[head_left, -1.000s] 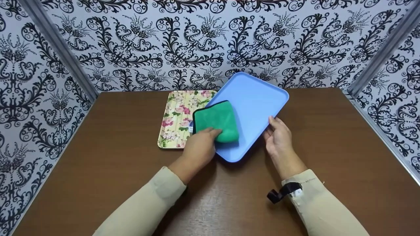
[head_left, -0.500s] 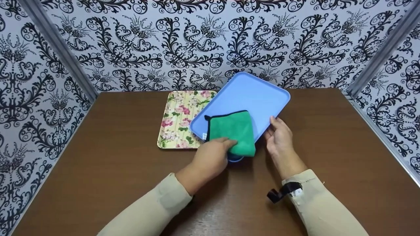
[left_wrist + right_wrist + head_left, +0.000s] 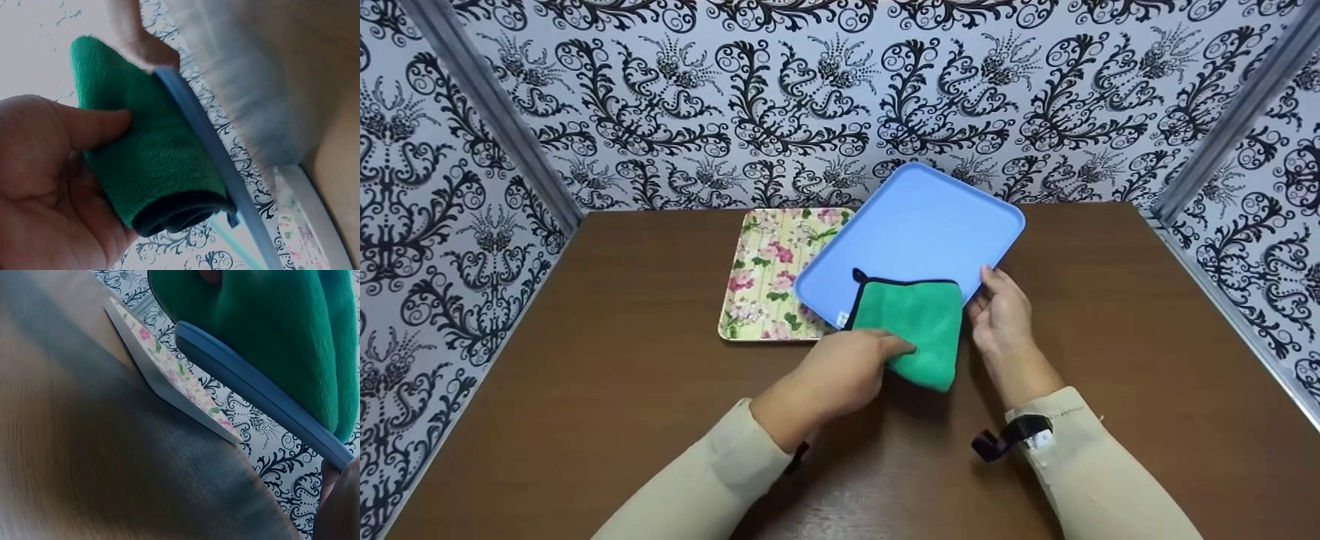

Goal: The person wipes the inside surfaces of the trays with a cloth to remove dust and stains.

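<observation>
A folded green cloth (image 3: 919,315) with black edging is pinched in my left hand (image 3: 844,367), thumb on top of it. It lies over the near end of a blue tray (image 3: 926,225). My right hand (image 3: 1005,319) grips that tray by its right edge, thumb on the rim and fingers beneath. In the right wrist view the tray (image 3: 259,391) is raised off the table, with the cloth (image 3: 270,332) along its upper face. The left wrist view shows the thumb pressing the cloth (image 3: 152,146), its rolled black edge facing the camera.
A flower-patterned tray (image 3: 769,277) lies on the brown wooden table (image 3: 645,337), partly covered by the blue tray's left corner. Black-and-white patterned walls (image 3: 840,97) stand behind and at both sides. A black strap (image 3: 1012,439) hangs from the right wrist.
My left hand has moved the cloth right and toward me along the blue tray, past its near edge. The right hand and blue tray have stayed almost still.
</observation>
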`<state>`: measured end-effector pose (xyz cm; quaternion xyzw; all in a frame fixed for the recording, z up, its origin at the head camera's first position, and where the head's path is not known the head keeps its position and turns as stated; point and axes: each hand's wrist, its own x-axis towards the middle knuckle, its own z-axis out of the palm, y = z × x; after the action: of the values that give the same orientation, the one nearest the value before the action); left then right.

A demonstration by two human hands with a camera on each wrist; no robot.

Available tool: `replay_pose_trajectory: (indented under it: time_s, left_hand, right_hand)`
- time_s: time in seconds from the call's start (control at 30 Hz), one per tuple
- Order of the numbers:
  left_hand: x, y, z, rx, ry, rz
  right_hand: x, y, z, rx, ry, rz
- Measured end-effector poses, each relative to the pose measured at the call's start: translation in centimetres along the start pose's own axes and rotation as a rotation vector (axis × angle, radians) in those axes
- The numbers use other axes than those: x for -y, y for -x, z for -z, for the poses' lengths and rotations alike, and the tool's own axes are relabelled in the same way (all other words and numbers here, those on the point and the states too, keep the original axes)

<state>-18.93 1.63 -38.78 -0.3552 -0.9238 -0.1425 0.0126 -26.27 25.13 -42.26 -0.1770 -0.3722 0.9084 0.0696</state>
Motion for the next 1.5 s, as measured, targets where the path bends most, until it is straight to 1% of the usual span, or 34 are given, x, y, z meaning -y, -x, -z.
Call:
replay_pose_trajectory:
  time_s: [0.1, 0.2, 0.27, 0.33, 0.43, 0.47, 0.53, 0.67, 0.77, 0.9, 1.07, 1.2, 1.33, 1.5]
  left_hand:
    - [0.3, 0.1, 0.2, 0.001, 0.032, 0.006]
    - [0.6, 0.1, 0.2, -0.047, 0.094, 0.028]
    - [0.8, 0.0, 0.1, -0.105, 0.147, 0.046]
    - [1.1, 0.0, 0.3, -0.176, 0.199, 0.058]
    - [1.6, 0.1, 0.8, -0.281, 0.265, 0.077]
    - [1.8, 0.1, 1.0, -0.307, 0.288, 0.092]
    - [2.2, 0.3, 1.6, -0.352, 0.331, 0.137]
    - [3.1, 0.8, 2.7, -0.423, 0.429, 0.234]
    - [3.6, 1.1, 3.4, -0.465, 0.483, 0.256]
    - [4.2, 1.3, 4.0, -0.497, 0.505, 0.266]
    - [4.7, 1.3, 4.2, -0.522, 0.501, 0.276]
    - [4.9, 1.2, 4.2, -0.523, 0.474, 0.289]
    - [5.0, 1.1, 4.2, -0.516, 0.468, 0.307]
    - [5.1, 1.2, 4.0, -0.517, 0.477, 0.320]
  right_hand:
    - [0.1, -0.1, 0.1, -0.001, -0.004, -0.004]
    - [0.4, -0.2, 0.3, -0.018, -0.019, -0.008]
    - [0.7, -0.3, 0.4, -0.031, -0.035, -0.010]
    - [1.0, -0.5, 0.6, -0.050, -0.054, -0.005]
    - [1.6, -0.8, 0.9, -0.069, -0.083, 0.002]
    - [1.8, -0.9, 1.0, -0.073, -0.090, 0.006]
    - [2.1, -1.1, 1.1, -0.083, -0.103, 0.014]
    - [2.8, -1.4, 1.4, -0.109, -0.140, 0.015]
    - [3.4, -1.7, 1.8, -0.130, -0.180, -0.002]
    - [4.2, -2.3, 2.4, -0.153, -0.225, -0.026]
    - [5.0, -3.1, 3.3, -0.183, -0.280, -0.050]
    - [5.8, -3.7, 4.2, -0.201, -0.315, -0.073]
    - [6.2, -4.3, 4.9, -0.225, -0.376, -0.101]
    - [5.7, -5.2, 4.6, -0.254, -0.456, -0.129]
